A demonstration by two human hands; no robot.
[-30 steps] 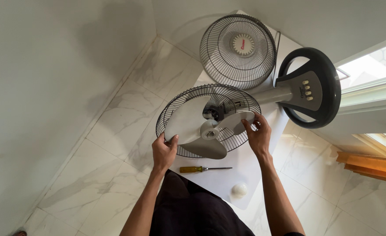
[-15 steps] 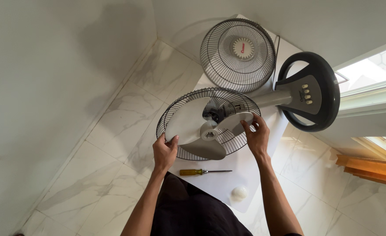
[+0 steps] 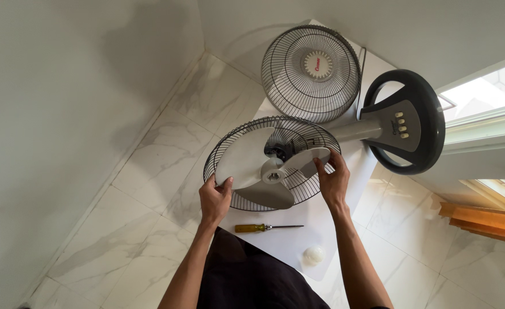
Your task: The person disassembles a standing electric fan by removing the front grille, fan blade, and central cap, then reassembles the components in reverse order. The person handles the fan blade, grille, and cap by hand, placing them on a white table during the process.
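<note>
Gripping the grey three-bladed plastic fan blade [image 3: 264, 166] by its edges: left hand [image 3: 215, 200], right hand [image 3: 332, 182]. Blade sits inside black wire rear guard [image 3: 229, 143], over white sheet [image 3: 298, 234] on marble-tiled floor [image 3: 144, 171], white walls [image 3: 52, 103] around.

- The left hand [image 3: 215, 200] shifted from the rear grille's [image 3: 224, 154] rim onto a blade edge.
- The white fan blade [image 3: 252, 166] turned slightly between both hands.

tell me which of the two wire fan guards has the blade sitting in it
The nearer guard, gripped by both hands, holds the grey blade. The farther guard lies apart, with only a round centre badge.
</note>
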